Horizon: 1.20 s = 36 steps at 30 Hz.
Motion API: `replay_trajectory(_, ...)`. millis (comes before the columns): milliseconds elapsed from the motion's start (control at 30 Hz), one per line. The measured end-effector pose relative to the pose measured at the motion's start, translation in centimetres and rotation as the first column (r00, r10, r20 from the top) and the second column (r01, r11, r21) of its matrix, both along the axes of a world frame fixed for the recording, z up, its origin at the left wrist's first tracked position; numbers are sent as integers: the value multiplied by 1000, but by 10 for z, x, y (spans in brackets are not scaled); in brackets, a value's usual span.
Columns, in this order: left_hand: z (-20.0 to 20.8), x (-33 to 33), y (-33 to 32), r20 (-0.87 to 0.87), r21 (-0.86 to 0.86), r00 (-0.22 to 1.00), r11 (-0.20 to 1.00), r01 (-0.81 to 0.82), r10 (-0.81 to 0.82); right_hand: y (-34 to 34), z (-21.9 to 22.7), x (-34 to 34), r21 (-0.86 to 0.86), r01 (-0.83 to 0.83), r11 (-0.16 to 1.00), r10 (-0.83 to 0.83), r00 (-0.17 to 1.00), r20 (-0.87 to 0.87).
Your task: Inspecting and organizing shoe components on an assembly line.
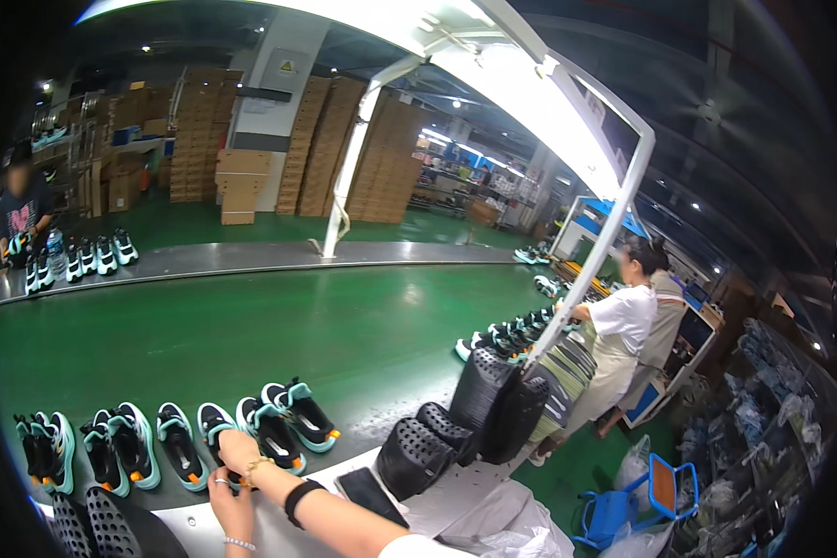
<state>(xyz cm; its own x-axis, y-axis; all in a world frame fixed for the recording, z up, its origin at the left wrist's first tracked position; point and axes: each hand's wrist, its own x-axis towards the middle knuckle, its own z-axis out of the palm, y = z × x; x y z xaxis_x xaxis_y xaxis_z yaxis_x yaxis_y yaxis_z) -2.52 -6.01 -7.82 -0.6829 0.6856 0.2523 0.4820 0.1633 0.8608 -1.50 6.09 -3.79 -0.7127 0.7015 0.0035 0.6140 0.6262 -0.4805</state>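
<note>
Both my hands are at one black sneaker (216, 418) with a mint sole, in the row along the near edge of the green belt. My right hand (239, 452), with a gold bracelet at its wrist, bends over the sneaker's opening, its fingertips mostly hidden. Just below, my left hand (232, 505), wearing a ring and a beaded bracelet, closes its fingers at the heel. To the left stands a single sneaker (182, 446), then a pair (119, 448) and more at the far left. On the right, sneakers (298, 418) with orange heel tabs lie tilted together.
Black perforated shoe forms (418, 456) stand at the right, beside a dark phone (370, 493); more forms (126, 525) sit at lower left. A white frame post (591, 270) rises near a co-worker (626, 321). Another person (23, 205) works far left. A blue stool (637, 502) stands on the floor.
</note>
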Motion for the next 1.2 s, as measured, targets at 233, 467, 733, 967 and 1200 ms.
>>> replay_trajectory(233,45,-5,12,-285,62,926,969,-239,247,8,150,188,-45,-115,992,104,973,-205)
replay_trajectory(467,81,39,40,-298,-158,918,962,224,-263,123,232,409,599,523,607,-618,784,-59)
replay_trajectory(733,70,25,105,-207,-906,787,418,70,-581,143,240,424,392,461,796,-604,561,566)
replay_trajectory(967,54,27,129,-130,-852,731,452,262,-670,132,247,435,508,522,685,-703,655,276)
replay_trajectory(1200,47,19,131,-114,-822,657,442,359,-745,69,303,396,200,430,880,-403,901,-160)
